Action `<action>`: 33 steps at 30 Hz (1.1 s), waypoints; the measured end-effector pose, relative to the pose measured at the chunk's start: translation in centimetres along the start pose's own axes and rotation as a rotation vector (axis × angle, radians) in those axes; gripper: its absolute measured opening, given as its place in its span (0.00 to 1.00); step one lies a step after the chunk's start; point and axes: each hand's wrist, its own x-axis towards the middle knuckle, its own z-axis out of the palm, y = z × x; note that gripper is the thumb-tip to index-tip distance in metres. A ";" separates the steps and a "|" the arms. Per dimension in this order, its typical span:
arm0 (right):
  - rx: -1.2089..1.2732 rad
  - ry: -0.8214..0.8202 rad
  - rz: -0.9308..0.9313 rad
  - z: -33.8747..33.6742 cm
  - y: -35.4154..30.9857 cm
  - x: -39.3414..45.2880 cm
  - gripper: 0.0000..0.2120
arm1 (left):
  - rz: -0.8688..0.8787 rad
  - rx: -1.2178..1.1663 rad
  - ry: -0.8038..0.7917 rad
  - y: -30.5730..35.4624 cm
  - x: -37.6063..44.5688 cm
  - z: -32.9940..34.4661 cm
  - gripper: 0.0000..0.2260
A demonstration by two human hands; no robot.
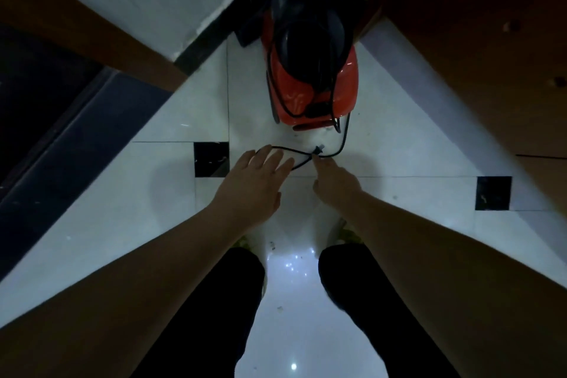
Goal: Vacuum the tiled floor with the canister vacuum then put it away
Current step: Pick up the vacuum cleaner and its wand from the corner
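Canister vacuum (pixel 310 70) sits parked in the corner on the tiled floor (pixel 399 163), cord (pixel 342 144) trailing loose. Right hand (pixel 336 182) seemingly pinches the plug end for winding; left hand (pixel 256 184) spreads flat beside it.

One vacuum (pixel 311 70), one cord (pixel 343 138) (looped), two hands (pixel 248 187); two black floor insets (pixel 211 159)
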 end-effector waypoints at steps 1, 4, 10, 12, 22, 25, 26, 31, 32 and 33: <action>-0.020 0.000 -0.011 0.8 0.5 1.3 0.31 | -0.003 0.015 0.000 -0.4 0.8 1.2 0.31; -0.110 -0.021 -0.004 2.5 1.2 4.5 0.34 | -0.066 -0.025 -0.012 -1.6 2.0 3.9 0.29; -0.297 0.068 -0.020 3.9 0.8 9.2 0.26 | -0.168 -0.083 -0.006 -3.1 3.4 6.6 0.29; -0.391 0.022 0.001 3.8 1.1 10.1 0.21 | -0.182 -0.100 -0.025 -3.4 3.8 6.8 0.28; -0.611 -0.071 -0.251 0.4 3.5 6.2 0.18 | -0.221 -0.238 -0.045 -0.7 3.4 3.9 0.24; -0.561 0.076 -0.347 -2.5 3.8 3.0 0.14 | -0.210 -0.246 -0.029 0.6 2.4 2.2 0.24; -0.550 0.155 -0.389 -3.3 4.1 2.0 0.13 | -0.206 -0.254 -0.028 1.0 1.9 1.5 0.25; -0.459 0.284 -0.441 -9.3 5.3 -2.7 0.08 | -0.131 -0.301 -0.013 3.4 0.0 -2.9 0.28; -0.451 0.270 -0.385 -10.7 5.5 -3.5 0.08 | -0.130 -0.294 -0.008 3.8 -0.2 -4.0 0.27; -0.457 0.265 -0.331 -12.0 5.8 -4.2 0.10 | -0.133 -0.281 0.007 4.2 -0.2 -5.0 0.26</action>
